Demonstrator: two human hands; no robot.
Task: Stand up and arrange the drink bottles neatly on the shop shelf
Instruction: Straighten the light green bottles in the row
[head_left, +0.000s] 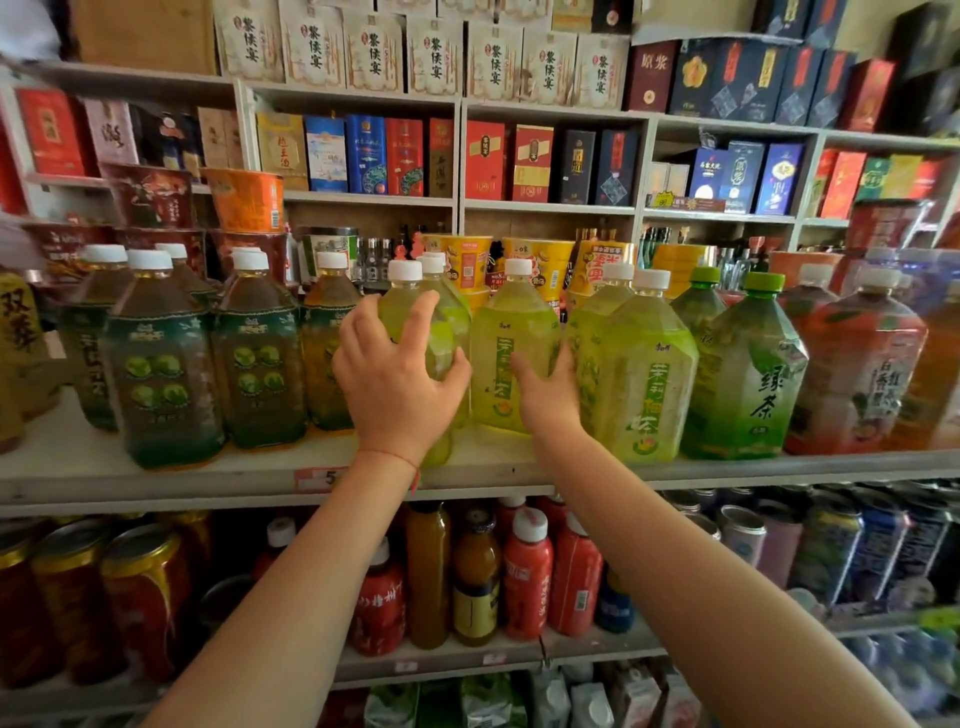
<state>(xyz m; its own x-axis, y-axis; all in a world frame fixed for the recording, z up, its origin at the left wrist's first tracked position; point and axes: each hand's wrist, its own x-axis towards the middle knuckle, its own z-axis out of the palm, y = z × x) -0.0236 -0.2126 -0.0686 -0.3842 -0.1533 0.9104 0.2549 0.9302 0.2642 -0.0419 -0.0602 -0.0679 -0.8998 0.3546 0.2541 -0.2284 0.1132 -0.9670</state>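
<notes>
bottles (639, 364) upright on shelf (156, 480), cups (467, 260) behind

Your left hand (397, 376) hides much of the yellow-green bottle (410, 317); bottles right of it blur at the frame edge.

Single head view, facing forward, slightly down, close to shop shelf (156, 480)
</notes>
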